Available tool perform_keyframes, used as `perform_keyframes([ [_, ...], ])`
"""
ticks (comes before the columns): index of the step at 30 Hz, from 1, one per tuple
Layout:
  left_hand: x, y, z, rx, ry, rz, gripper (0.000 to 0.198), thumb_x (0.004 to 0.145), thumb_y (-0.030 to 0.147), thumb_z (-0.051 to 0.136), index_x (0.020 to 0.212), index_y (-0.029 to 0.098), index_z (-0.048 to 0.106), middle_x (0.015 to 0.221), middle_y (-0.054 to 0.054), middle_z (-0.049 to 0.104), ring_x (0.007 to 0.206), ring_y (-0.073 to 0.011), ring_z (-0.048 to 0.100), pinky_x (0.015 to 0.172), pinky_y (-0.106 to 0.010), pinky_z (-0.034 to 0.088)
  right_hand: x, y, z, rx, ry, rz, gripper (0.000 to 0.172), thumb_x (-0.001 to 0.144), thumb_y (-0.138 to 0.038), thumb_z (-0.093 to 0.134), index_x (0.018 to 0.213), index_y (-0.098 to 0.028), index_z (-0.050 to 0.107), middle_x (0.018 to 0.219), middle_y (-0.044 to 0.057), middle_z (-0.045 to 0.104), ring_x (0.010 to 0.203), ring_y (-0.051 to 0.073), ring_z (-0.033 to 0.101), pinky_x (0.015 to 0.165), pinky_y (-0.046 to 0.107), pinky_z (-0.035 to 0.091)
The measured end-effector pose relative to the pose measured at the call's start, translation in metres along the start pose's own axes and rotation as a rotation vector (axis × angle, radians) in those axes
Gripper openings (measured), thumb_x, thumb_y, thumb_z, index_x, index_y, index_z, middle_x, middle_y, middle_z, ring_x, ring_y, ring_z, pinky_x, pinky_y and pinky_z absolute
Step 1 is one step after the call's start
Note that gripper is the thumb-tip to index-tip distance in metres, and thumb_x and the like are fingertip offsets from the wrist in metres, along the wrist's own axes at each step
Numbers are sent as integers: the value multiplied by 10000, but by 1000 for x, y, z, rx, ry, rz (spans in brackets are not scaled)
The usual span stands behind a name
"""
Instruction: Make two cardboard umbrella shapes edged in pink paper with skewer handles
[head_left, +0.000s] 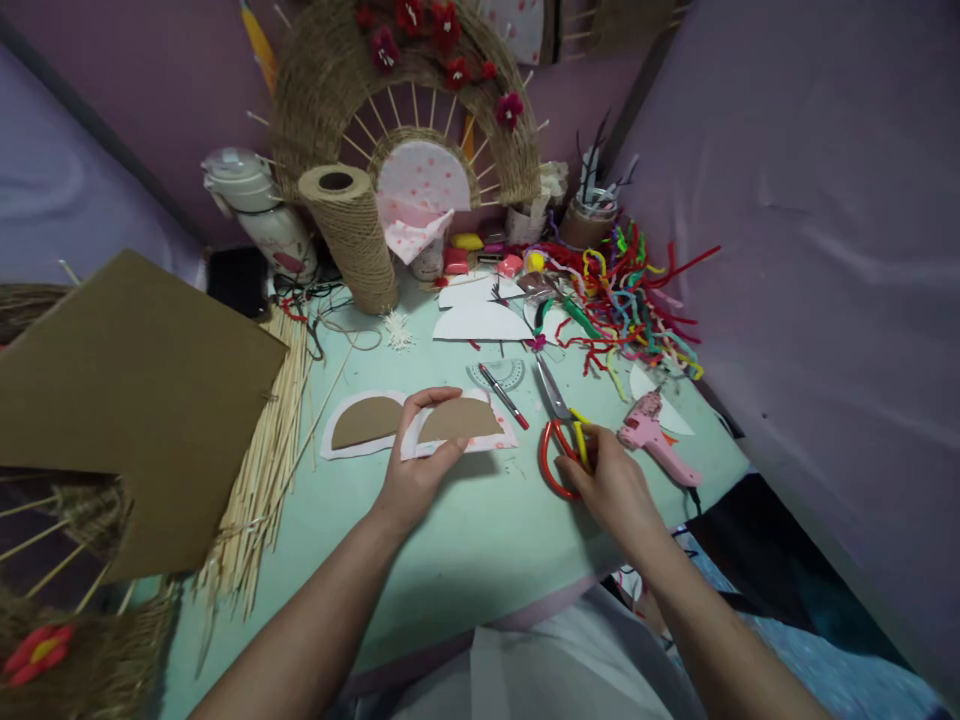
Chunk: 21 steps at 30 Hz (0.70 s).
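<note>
My left hand [420, 480] grips a half-round cardboard piece [459, 420] set on white fabric with pink spots, thumb in front and fingers behind. A second cardboard half-round [366, 421] on white backing lies on the table just left of it. In my right hand [611, 475] are scissors [555, 388] with red and yellow handles, my fingers at the handles and the blades pointing away from me. Between the two hands and a little farther off, a pen [504, 396] lies across a clear protractor [508, 373]. Tiny scraps are scattered below the pen.
A pink glue gun [660, 440] lies right of my right hand. Colourful pipe cleaners [630, 290] heap at the back right. Thin wooden sticks [262, 450] and a large cardboard sheet [127, 400] fill the left. A twine spool [352, 240] stands before a twine-wrapped arch [315, 100].
</note>
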<state>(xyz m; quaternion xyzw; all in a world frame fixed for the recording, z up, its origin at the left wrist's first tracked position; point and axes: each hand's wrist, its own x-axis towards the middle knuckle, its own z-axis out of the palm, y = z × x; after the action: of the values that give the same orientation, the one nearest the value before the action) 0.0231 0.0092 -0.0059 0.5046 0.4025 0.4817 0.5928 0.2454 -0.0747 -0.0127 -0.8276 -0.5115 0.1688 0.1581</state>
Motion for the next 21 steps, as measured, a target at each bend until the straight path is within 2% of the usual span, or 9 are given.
perform_keyframes([
  [2,0,-2,0,-13,-23,13,497,704,293,722,1156,238,524,1210,-67,563,1004,-214,578,868,-342,459,-2,1,3,-32,18,-1,437,825,-337,539,1194,-110,484,926,121,656,815,257,623,699,338,454],
  [5,0,-7,0,-48,-50,18,547,706,281,730,1197,265,490,1258,-64,538,1064,-217,561,909,-347,446,-3,0,3,-105,25,-31,327,845,-308,515,1109,-117,537,932,144,650,838,279,619,716,369,464],
  [9,0,-10,-1,-49,-69,14,591,719,270,722,1249,283,463,1284,-65,518,1100,-218,545,935,-348,430,-4,-6,-4,-153,100,-208,256,861,-294,495,990,-112,621,1019,199,628,975,324,573,855,455,435],
  [12,-1,-9,-1,-23,-78,16,612,720,263,717,1271,281,453,1295,-70,515,1106,-218,540,940,-344,420,-6,-19,-14,100,101,-270,272,893,-330,468,960,-146,657,1043,155,650,995,282,578,895,422,424],
  [16,-3,-6,1,7,-91,20,615,718,254,710,1276,269,450,1293,-68,519,1141,-221,519,957,-334,403,-9,-41,-22,564,-141,-193,270,882,-403,509,903,-197,682,893,54,685,842,191,609,744,299,452],
  [18,-3,-4,2,16,-94,20,611,717,251,707,1272,264,451,1291,-67,519,1147,-220,515,955,-323,403,-9,-49,-21,668,-201,-150,237,826,-402,586,877,-192,684,838,38,676,786,177,594,712,286,443],
  [21,-4,-3,2,5,-96,-8,621,711,250,711,1273,257,447,1276,-69,533,1116,-219,537,934,-315,418,-9,-55,-15,750,-225,-121,194,775,-366,634,826,-183,669,775,24,654,731,164,572,693,280,438],
])
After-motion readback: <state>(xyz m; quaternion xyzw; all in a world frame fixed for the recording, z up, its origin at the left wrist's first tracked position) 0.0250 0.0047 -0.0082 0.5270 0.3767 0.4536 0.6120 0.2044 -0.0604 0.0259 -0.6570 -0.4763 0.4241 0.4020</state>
